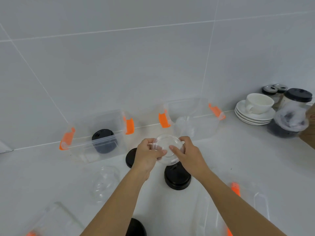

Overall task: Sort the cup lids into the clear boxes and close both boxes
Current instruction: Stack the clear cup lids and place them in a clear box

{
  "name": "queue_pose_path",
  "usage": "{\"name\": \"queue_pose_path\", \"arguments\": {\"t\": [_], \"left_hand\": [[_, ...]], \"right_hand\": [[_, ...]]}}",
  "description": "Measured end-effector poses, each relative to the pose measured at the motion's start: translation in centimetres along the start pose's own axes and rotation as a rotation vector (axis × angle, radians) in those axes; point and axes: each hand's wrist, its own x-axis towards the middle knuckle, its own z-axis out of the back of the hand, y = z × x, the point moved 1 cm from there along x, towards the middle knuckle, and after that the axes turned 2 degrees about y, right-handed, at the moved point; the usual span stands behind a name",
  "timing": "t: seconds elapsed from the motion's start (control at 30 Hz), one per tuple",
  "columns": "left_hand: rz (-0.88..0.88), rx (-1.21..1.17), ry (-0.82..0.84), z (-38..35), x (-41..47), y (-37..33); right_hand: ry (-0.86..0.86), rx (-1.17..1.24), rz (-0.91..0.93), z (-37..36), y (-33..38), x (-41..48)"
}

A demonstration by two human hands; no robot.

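both hands hold one clear cup lid (167, 149) between them, above the white table (238, 159). the left hand (147, 155) has its grip closed on the lid's left edge, thumb across the top; the right hand (186, 151) pinches the right edge the same way. the lid is tilted, its ridged rim facing the camera.

just below the hands, a stack of black lids (177, 178) stands on the table, and another black lid (130, 157) lies partly hidden behind the left wrist. a third black lid (136, 227) sits at the bottom edge, between the forearms. clear dome lids (104, 181) lie to the left.

against the tiled wall stand two open clear boxes with orange latches. the left box (102, 133) holds black lids (104, 141); the right box (192, 120) holds clear lids, hard to make out. clear box covers with orange clips lie near the bottom corners.

far right, a white cup (259, 103) rests on stacked saucers (254, 116), beside jars with dark lids.
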Motion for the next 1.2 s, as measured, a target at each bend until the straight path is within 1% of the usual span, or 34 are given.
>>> {"name": "queue_pose_path", "arguments": {"t": [0.1, 0.2, 0.27, 0.37, 0.5, 0.6, 0.77, 0.87, 1.0, 1.1, 1.2], "left_hand": [[-0.009, 0.042, 0.002, -2.6, 1.1, -0.3], [-0.022, 0.072, -0.052, -4.9, 2.4, -0.2], [-0.045, 0.151, -0.089, -6.7, 3.3, 0.2], [-0.054, 0.263, -0.101, -8.7, 4.7, 1.0], [-0.074, 0.53, -0.088, -10.7, 5.9, 2.2], [-0.047, 0.705, -0.07, -11.3, 6.1, 3.4], [-0.033, 1.018, -0.081, -11.2, 6.1, 4.4], [-0.033, 1.151, -0.078, -11.2, 6.3, 4.8], [-0.025, 1.23, -0.072, -11.1, 6.5, 5.3], [-0.018, 1.271, -0.041, -11.0, 6.6, 5.5], [0.008, 1.234, 0.005, -11.1, 6.5, 5.7]], "right_hand": [[-0.024, 0.015, -0.015, 2.3, -1.5, 1.2], [-0.023, 0.019, -0.039, 4.3, -3.4, 2.2], [-0.019, 0.024, -0.062, 5.7, -4.9, 2.9], [-0.005, 0.022, -0.086, 7.2, -6.8, 3.8], [0.032, 0.0, -0.123, 8.3, -9.5, 4.7], [0.087, -0.042, -0.145, 8.2, -11.2, 5.0], [0.191, -0.11, -0.161, 6.9, -12.4, 5.2], [0.223, -0.138, -0.172, 6.6, -12.7, 5.2], [0.254, -0.231, -0.177, 6.1, -12.5, 5.3], [0.259, -0.349, -0.179, 6.0, -12.6, 5.5], [0.285, -0.431, -0.16, 6.1, -12.6, 5.4]]}}
